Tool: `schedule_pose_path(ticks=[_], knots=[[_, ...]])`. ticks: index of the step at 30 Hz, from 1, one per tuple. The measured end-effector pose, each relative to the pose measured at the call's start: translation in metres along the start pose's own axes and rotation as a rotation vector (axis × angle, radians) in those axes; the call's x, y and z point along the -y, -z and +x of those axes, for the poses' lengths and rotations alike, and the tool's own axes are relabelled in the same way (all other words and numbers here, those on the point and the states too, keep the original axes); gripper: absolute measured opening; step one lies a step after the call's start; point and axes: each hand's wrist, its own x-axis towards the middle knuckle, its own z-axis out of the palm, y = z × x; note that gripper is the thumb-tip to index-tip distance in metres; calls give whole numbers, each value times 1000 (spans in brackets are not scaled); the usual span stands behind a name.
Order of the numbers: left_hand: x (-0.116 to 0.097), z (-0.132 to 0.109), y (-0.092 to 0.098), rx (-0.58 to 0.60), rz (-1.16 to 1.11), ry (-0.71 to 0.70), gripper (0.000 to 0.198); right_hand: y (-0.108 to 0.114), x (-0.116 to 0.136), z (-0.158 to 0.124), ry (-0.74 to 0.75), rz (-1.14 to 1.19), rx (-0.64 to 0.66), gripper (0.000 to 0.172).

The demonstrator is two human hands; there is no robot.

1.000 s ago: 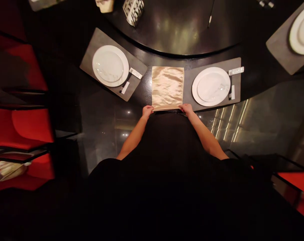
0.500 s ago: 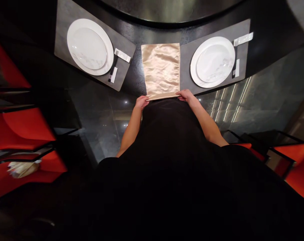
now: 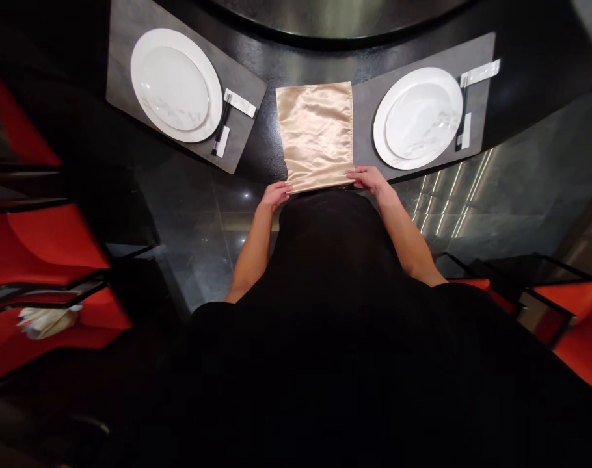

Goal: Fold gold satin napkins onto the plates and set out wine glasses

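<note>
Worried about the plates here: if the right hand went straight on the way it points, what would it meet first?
The gold satin napkin: the right hand seems already at its near corner, pointing across it, away from the white plate.

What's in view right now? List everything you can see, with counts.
cloth: 1, gold satin, on table between mats, near edge at hands
mats: 2, grey, either side of cloth
plates: 2, white, one on each mat
chopsticks: 2 pairs, black, beside plates
rests: 4, white, two by each plate
table: 1, black, ahead
turntable: 1, dark, top of view
chairs: at least 2, red, both sides
floor: dark, glossy, below table edge
left hand: 1, at cloth's near left corner
right hand: 1, at cloth's near right corner
</note>
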Motion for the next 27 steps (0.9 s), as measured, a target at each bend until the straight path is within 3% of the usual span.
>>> schedule_pose_path(ticks=[4, 6, 9, 12, 15, 18, 22, 24, 27], knots=[[-30, -9, -7, -58, -30, -356, 31, 2, 14, -8, 436, 3, -132, 37], [-51, -17, -12, -95, -30, -526, 30, 6, 27, -12, 584, 4, -136, 39], [-86, -31, -18, -101, -28, -743, 28, 13, 46, -17, 671, 48, -75, 41], [-111, -41, -20, -67, -5, -818, 26, 15, 59, -17, 670, 130, -75, 44], [-118, -39, -21, -83, 72, -768, 25, 8, 63, -13, 573, 167, -122, 43], [-106, -30, -21, -116, 172, -654, 20, -6, 55, -11, 332, 124, -183, 37], [-76, -25, -24, -234, 86, -283, 18, -24, 39, -15, -13, 203, -140, 27], [-63, -27, -26, -254, -21, -144, 21, -29, 34, -16, -75, 249, -113, 24], [-51, -28, -29, -247, -101, -92, 24, -32, 33, -14, -110, 249, -130, 22]])
